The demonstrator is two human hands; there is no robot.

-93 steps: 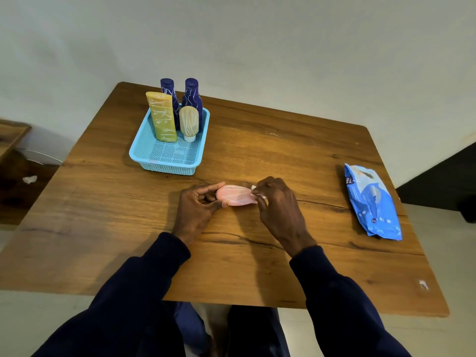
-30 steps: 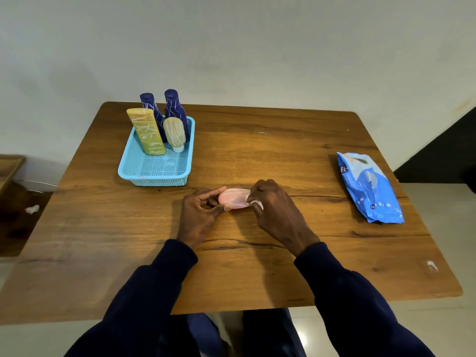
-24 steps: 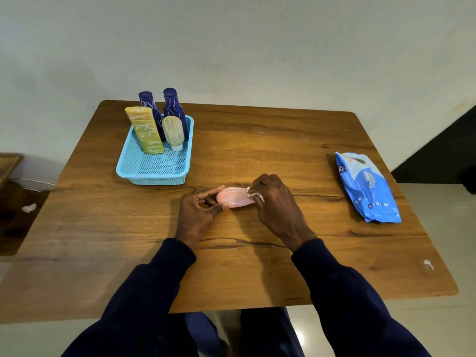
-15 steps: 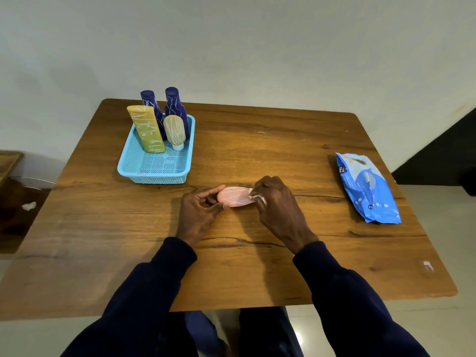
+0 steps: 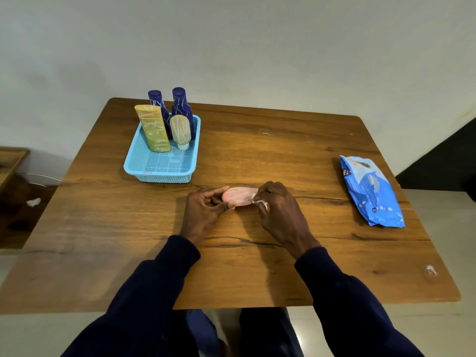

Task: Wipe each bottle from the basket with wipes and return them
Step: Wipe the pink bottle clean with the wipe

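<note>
Left hand (image 5: 203, 215) pinches the pink bottle (image 5: 238, 196); right hand (image 5: 277, 211) grips a wipe (image 5: 258, 202); hard rubbing could squirt the bottle loose.

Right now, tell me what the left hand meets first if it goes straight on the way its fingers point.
The pink bottle, which the left hand pinches; past that, likely the right hand with the wipe at the other end.
</note>
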